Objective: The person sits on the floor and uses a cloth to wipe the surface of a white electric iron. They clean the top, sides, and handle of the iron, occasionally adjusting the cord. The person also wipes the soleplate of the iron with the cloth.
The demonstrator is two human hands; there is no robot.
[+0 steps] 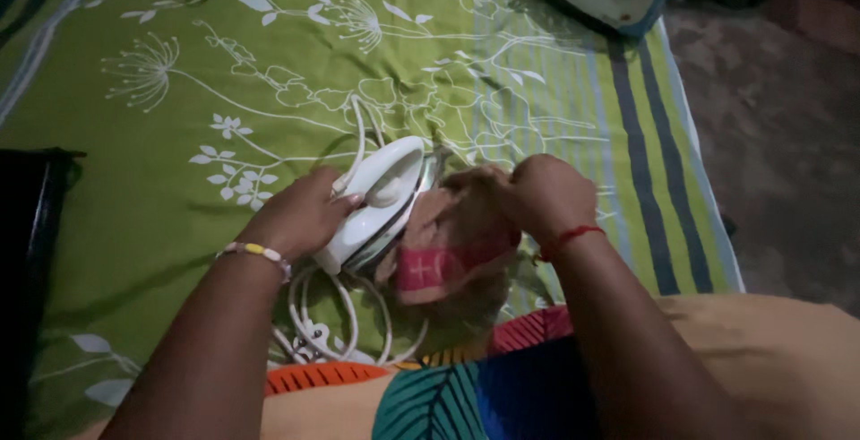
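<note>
White iron (381, 202) gripped by left hand (300, 216), tilted on its side.
Brown-and-pink cloth (448, 252) is pinched against its soleplate by right hand (542, 194); green sheet (179, 135) lies open beyond.

One head-worn view only: the green bedsheet (179, 207) is looked down on steeply from close above, facing forward across it toward its far edge.

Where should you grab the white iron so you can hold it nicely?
Probably by its handle, the rounded white bar along the top of the white iron, coming from the left, where the left hand rests on it. The iron is tipped on its side, its flat metal plate facing the cloth that the right hand presses there. The cord trails from the back end.
</note>
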